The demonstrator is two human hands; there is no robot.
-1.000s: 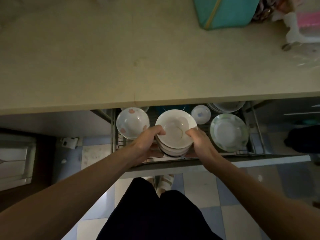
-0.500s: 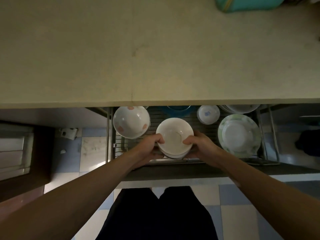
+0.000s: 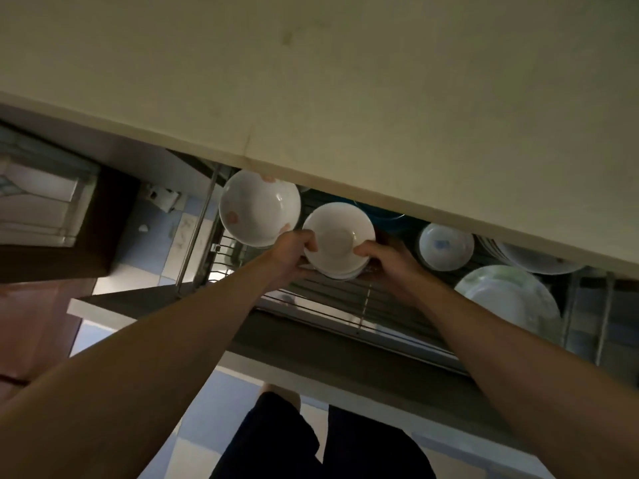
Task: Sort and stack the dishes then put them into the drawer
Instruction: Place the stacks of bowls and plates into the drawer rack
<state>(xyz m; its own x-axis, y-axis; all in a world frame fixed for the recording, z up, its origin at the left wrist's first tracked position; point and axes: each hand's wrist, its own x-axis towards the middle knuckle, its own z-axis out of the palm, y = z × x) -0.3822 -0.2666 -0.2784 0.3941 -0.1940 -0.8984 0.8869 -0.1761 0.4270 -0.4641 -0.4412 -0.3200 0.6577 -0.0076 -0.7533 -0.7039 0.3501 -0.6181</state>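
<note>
A stack of white bowls (image 3: 337, 240) sits low inside the open wire drawer (image 3: 366, 305) under the counter. My left hand (image 3: 290, 257) grips the stack's left rim, thumb over the edge. My right hand (image 3: 390, 267) grips its right rim the same way. To the left stands a larger white bowl with pink spots (image 3: 257, 207). Right of the stack is a small bowl with a blue mark (image 3: 446, 245), and a green-patterned plate (image 3: 508, 302) lies further right.
The beige countertop (image 3: 345, 81) overhangs the back of the drawer and hides more plates (image 3: 539, 262) and a blue dish (image 3: 390, 219). The drawer's front panel (image 3: 311, 344) lies between my legs and the dishes. A tiled floor shows below.
Both hands have carried the bowl stack deeper and lower into the drawer, towards the counter's edge. The camera has tilted, so the whole view now slants.
</note>
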